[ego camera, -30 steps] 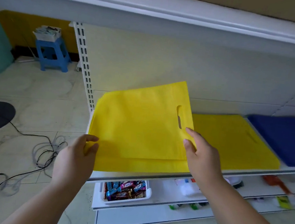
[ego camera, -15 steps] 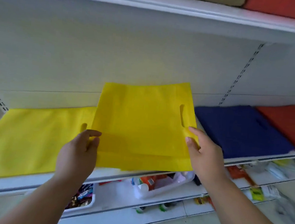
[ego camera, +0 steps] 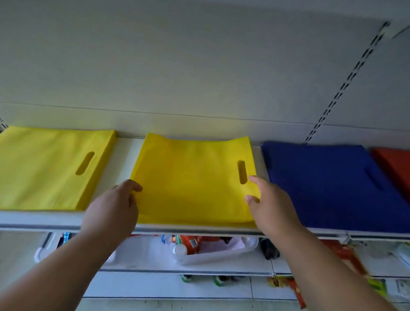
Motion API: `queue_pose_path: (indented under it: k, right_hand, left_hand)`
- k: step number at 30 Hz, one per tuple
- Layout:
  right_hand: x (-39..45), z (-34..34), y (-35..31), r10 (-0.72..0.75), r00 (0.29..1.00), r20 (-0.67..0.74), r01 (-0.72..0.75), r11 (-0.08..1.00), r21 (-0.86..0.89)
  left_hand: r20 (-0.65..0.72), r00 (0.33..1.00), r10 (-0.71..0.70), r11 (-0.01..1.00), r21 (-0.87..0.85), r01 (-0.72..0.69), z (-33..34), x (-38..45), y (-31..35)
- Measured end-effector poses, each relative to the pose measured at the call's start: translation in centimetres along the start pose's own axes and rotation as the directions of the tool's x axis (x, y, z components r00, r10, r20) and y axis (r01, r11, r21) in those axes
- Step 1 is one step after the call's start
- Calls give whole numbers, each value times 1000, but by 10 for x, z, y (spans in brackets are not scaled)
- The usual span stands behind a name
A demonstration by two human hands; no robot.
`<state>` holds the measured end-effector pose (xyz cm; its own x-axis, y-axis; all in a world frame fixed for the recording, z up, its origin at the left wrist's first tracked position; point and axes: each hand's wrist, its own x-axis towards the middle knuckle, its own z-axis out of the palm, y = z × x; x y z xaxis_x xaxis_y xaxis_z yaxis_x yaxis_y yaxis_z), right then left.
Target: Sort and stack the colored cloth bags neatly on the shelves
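A yellow cloth bag (ego camera: 191,181) with a slot handle lies on the white shelf (ego camera: 44,223), between a yellow stack (ego camera: 37,165) on its left and a blue stack (ego camera: 332,186) on its right. My left hand (ego camera: 112,209) grips the bag's left edge near the front. At the right edge, just below the handle slot, my right hand (ego camera: 271,208) holds it with thumb and forefinger on top. The bag's far right corner is slightly raised. A red stack (ego camera: 405,173) sits at the far right, cut off by the frame.
Narrow strips of bare shelf separate the stacks. The shelf's back panel rises behind them, with a slotted upright (ego camera: 349,81) at the right. On the lower shelves are a white tray (ego camera: 214,258) of packets and other small goods. Tiled floor lies below.
The yellow bag went from raised and tilted to lying on the shelf beside the yellow stack. Both hands moved forward and down with it. The camera swung right along the shelf.
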<state>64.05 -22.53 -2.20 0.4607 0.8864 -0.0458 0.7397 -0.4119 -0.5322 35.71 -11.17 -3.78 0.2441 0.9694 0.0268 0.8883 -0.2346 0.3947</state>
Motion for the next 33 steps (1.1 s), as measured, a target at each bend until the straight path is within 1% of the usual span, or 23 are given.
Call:
queue_pose_path:
  k: [3, 6, 9, 12, 14, 17, 20, 24, 26, 30, 33]
  right_hand:
    - [8, 4, 0, -5, 999, 34, 10, 992, -129]
    - [16, 7, 3, 0, 997, 71, 20, 960, -278]
    - [18, 6, 2, 10, 998, 55, 13, 918, -397]
    - [18, 3, -7, -39, 999, 15, 42, 880, -473]
    - [17, 2, -19, -97, 995, 5, 89, 887, -454]
    - [15, 7, -50, -207, 978, -11, 187, 906, -379]
    - [9, 20, -93, -296, 954, -37, 272, 914, -301]
    - [5, 47, -158, -401, 911, -99, 362, 890, -278]
    - [5, 65, -191, -440, 889, -124, 390, 872, -296]
    - [9, 107, -262, -465, 867, -176, 403, 865, -300]
    - [11, 138, -307, -407, 895, -182, 356, 898, -257]
  left_hand:
    - [-26, 1000, 12, 998, 68, -10, 5, 3, 4]
    - [-37, 998, 53, 991, 127, -48, 11, 5, 8]
    - [-38, 991, 127, 970, 214, -116, 15, 5, 10]
    - [-5, 989, 145, 953, 269, -138, 13, 4, 6]
    - [-5, 988, 155, 952, 269, -148, 8, 3, 1]
    - [-78, 981, 178, 958, 241, -155, -7, 0, -13]
    - [-133, 979, 157, 972, 195, -130, -27, 1, -37]
    - [-155, 983, 95, 991, 111, -79, -53, 10, -97]
    - [-165, 984, 67, 994, 98, -51, -66, 15, -136]
    - [-191, 980, 64, 993, 110, -43, -93, 36, -217]
    - [-154, 985, 76, 985, 162, -50, -112, 56, -274]
